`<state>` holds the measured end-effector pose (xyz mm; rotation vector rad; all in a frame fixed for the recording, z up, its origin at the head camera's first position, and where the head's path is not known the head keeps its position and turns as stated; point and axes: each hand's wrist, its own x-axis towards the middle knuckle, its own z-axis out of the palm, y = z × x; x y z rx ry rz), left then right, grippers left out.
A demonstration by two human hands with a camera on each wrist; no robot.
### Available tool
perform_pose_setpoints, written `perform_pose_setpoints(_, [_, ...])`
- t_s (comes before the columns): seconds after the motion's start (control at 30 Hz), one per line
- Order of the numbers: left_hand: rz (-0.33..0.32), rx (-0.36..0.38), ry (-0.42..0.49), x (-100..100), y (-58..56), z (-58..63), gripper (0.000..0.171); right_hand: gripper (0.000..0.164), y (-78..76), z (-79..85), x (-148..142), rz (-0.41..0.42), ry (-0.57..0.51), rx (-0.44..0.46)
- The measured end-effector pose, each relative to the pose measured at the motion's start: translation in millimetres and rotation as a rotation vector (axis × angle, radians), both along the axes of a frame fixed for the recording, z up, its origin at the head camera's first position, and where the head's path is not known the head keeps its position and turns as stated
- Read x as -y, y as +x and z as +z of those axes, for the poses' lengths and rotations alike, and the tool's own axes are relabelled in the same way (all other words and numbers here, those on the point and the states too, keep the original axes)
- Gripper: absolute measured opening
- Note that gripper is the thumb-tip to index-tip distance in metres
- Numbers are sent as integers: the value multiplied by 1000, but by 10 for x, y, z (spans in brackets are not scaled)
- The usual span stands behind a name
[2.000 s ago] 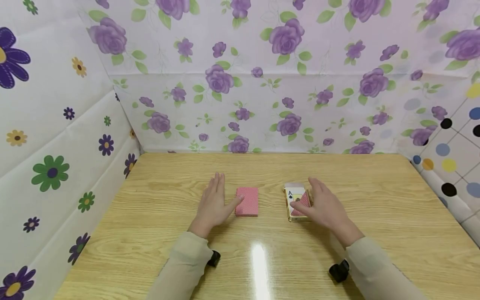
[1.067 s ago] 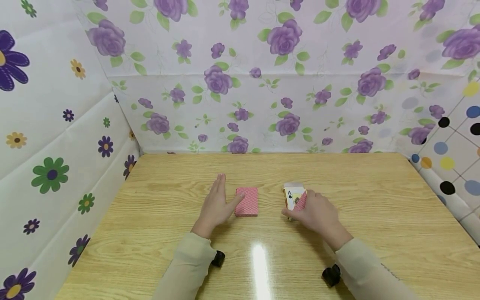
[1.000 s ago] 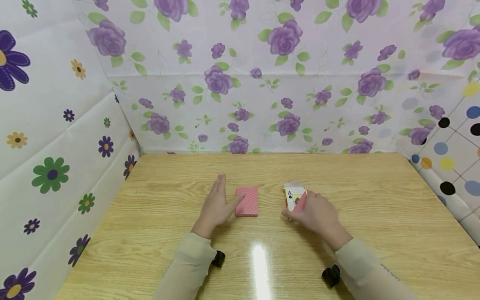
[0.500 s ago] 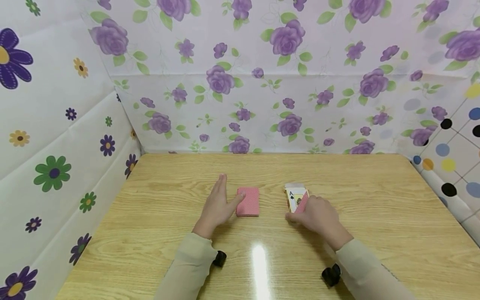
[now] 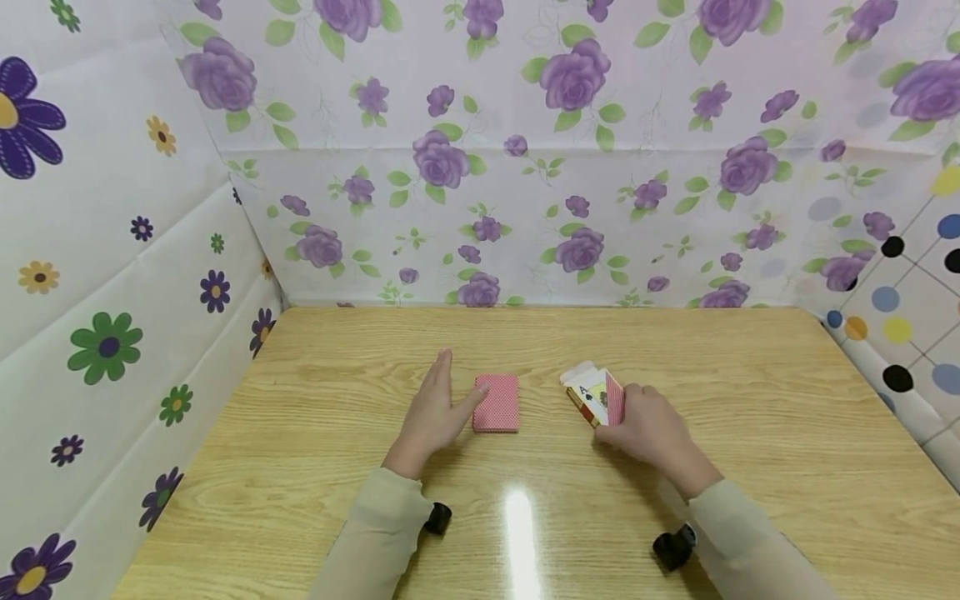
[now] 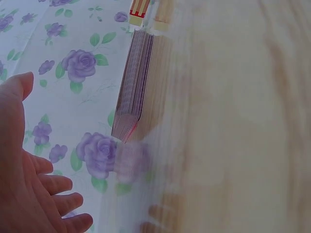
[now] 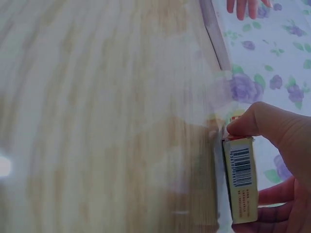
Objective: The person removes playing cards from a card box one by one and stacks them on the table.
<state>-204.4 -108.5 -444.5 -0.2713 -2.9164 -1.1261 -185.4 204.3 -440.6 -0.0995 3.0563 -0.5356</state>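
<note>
My right hand [image 5: 652,429] grips a playing-card box [image 5: 592,392] by its sides, thumb on the near left and fingers on the right. An ace of spades design shows on its face, and the lid flap points to the far left. The right wrist view shows the box's barcode end [image 7: 242,179] between thumb and fingers. To the left, a squared deck of playing cards [image 5: 497,421] lies with its red patterned back up. My left hand [image 5: 431,417] stands beside it, fingers extended, thumb overlapping the deck in the head view. A gap separates hand and deck in the left wrist view.
Both hands work over a glossy wooden table [image 5: 337,350], with a bright reflection [image 5: 519,533] near its front. Flower-printed cloth [image 5: 510,208] rises behind the table, and more patterned sheets stand at the left and right. A black wrist camera [image 5: 675,546] is strapped under the right sleeve.
My right hand has come from hovering open over the card box to gripping it. The box has turned counterclockwise, its flap swinging left. The left hand and deck have stayed nearly still.
</note>
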Motion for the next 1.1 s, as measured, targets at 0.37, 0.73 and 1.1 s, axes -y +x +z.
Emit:
perform_pose_setpoints(0.37, [-9, 5, 46, -10, 5, 5, 96, 86, -68, -22, -103, 42, -120, -60])
perform_pose_setpoints(0.73, [-36, 5, 85, -44, -9, 40, 90, 83, -141, 2, -114, 123, -237, -105])
perform_pose_setpoints(1.1, [-67, 12, 152, -106, 42, 166, 86, 80, -200, -32, -62, 215, -350, -169])
